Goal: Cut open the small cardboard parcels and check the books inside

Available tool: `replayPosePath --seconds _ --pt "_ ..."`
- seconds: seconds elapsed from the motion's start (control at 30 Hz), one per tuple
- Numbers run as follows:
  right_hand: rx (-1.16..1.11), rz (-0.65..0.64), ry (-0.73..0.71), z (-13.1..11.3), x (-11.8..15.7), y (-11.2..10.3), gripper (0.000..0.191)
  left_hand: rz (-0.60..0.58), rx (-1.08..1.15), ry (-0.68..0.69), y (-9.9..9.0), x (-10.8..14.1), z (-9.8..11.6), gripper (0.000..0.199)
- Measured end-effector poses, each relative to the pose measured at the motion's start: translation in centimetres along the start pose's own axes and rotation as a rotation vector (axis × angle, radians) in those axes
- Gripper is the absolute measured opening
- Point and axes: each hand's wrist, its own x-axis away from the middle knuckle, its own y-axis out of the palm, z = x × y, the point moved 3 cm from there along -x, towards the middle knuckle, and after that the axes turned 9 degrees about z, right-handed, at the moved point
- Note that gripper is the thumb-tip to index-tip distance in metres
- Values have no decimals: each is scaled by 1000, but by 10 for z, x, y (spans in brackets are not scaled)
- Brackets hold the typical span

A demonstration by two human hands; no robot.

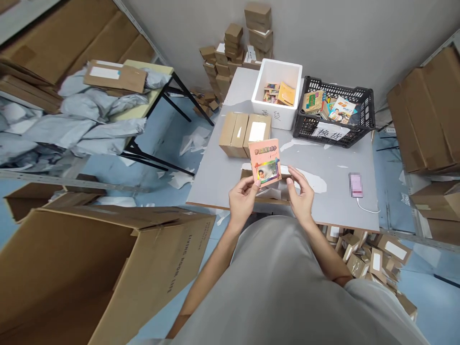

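Observation:
A pink book point(265, 162) with a colourful picture on its cover is held up over the near edge of the grey table point(208, 184). My left hand point(244, 199) grips its lower left corner between thumb and fingers. To the right of the book is my right hand point(302, 194), its thumb and fingers apart and nothing between them. Behind and below the book, partly hidden, lies an opened cardboard box point(275, 201) with pale material inside.
Behind the book stand a closed carton point(233, 135), a white foam box point(276, 116) and a black crate point(332, 136), both with books. A phone point(356, 185) lies at right. A large open carton point(154, 273) stands left; parcels point(377, 261) lie on the floor right.

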Motion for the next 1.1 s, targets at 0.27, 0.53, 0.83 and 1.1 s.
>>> replayPosePath --seconds 0.27,0.53,0.83,1.1 --pt "-71 -153 51 6 23 29 49 -61 -383 626 15 35 19 20" --pt "-153 -151 82 8 4 16 54 67 -324 435 -2 23 21 45" --pt "-197 -281 159 23 -2 24 68 -53 142 -208 -11 4 0 50" --pt "-33 -113 -23 13 -1 14 66 187 -7 143 -13 6 9 36"
